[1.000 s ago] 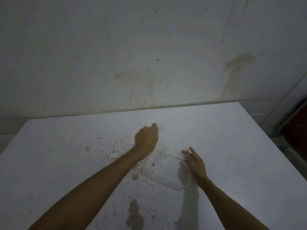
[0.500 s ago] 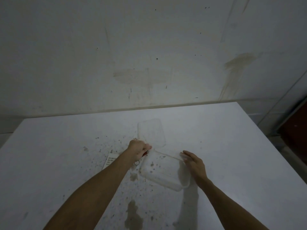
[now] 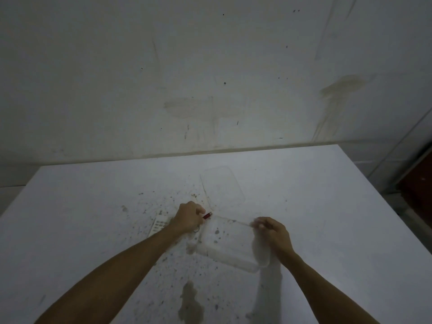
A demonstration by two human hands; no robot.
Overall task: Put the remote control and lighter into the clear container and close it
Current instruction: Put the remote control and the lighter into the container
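The clear container [image 3: 228,247] lies open on the white table, in front of me. Its clear lid [image 3: 222,187] lies flat just beyond it. My left hand [image 3: 189,217] is closed around a red lighter [image 3: 207,215], whose tip sticks out at the container's far left corner. A white remote control [image 3: 159,225] lies on the table just left of that hand, partly hidden by my wrist. My right hand [image 3: 272,231] grips the container's right rim.
The white table [image 3: 327,218] is speckled with dark spots and has a brownish stain [image 3: 190,305] near me. A stained wall rises behind the table's far edge. A dark reddish object [image 3: 420,183] stands off the table at right.
My left hand set the lid down beyond the container, drew back to the container's left corner and closed on the red lighter. My right hand stayed on the container's right rim.
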